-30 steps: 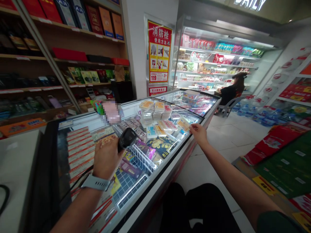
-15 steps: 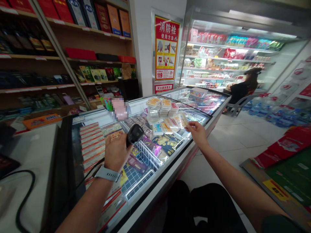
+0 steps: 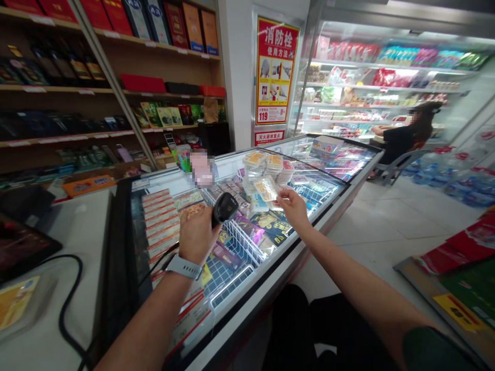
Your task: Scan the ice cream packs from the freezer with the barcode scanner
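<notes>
A black barcode scanner (image 3: 225, 207) is gripped in my left hand (image 3: 196, 234), its head pointing right above the glass-topped chest freezer (image 3: 247, 275). My right hand (image 3: 294, 207) pinches the edge of a flat clear plastic box (image 3: 266, 188) with pale contents and a yellow-orange print. This box is tilted and partly covers other boxes behind it. Just beyond stands a pile of similar plastic boxes (image 3: 257, 161) on the glass. A blue-labelled box (image 3: 258, 202) lies under the held one. Bagged frozen goods (image 3: 266, 226) show through the glass near both hands.
At the left is a counter (image 3: 83, 226) with a black cable (image 3: 64, 309) and a yellow-labelled plastic box (image 3: 19, 304). Shelves of goods stand behind the freezer. A person (image 3: 402, 131) sits at the far right by water bottles (image 3: 464, 178). Red and green cartons (image 3: 469, 273) are at right.
My right hand has moved left, carrying the plastic box over the other boxes and nearer the scanner. My left hand still grips the scanner. The whole view has shifted slightly left.
</notes>
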`<state>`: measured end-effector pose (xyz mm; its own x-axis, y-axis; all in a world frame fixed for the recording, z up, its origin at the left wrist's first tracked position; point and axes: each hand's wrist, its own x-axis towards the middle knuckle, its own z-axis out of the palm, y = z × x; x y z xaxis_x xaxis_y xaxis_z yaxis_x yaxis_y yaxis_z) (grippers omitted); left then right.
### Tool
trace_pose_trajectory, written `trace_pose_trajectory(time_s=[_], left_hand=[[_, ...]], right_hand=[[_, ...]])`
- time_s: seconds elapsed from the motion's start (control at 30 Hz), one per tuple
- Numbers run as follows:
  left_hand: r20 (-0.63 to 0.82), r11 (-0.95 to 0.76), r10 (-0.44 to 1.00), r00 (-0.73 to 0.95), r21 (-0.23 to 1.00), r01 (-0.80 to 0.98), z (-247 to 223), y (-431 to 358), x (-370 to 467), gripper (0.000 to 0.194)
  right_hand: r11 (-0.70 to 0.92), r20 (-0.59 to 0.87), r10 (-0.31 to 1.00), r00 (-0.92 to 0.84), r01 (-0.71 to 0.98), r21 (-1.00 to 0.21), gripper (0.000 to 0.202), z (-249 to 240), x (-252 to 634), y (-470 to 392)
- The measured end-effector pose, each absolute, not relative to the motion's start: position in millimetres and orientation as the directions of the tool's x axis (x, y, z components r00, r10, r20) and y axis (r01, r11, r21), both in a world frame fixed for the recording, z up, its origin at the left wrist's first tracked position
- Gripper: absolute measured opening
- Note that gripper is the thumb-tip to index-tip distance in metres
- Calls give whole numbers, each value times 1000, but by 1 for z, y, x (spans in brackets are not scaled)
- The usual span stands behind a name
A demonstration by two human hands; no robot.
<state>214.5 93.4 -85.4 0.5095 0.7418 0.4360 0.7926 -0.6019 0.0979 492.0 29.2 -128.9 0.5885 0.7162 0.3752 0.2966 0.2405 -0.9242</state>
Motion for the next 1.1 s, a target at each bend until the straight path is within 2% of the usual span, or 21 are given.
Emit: trace_pose_trajectory(time_s=[0.2,0.47,0.6,0.77,1.1], left_hand=[[430,-589,748,505,81,804,-84,92,215,27],[433,-594,749,502,102,798,-84,90,215,27],[439,-595,746,501,101,797,-84,91,215,26],[434,-589,751,498,99,802,-83,91,214,25],[445,-587,748,492,97,804,-84,89,214,29]], right_hand=[[196,343,757,556,308,-931,34,-134,478,47],[214,299,806,512,219,-952,30,-139,452,66],[149,225,823,522,183,-972,21,-143,432,77],[66,222,796,563,284,-957,15,-153,425,83],[31,256,766,590,364,-931,22,-157,446,73]])
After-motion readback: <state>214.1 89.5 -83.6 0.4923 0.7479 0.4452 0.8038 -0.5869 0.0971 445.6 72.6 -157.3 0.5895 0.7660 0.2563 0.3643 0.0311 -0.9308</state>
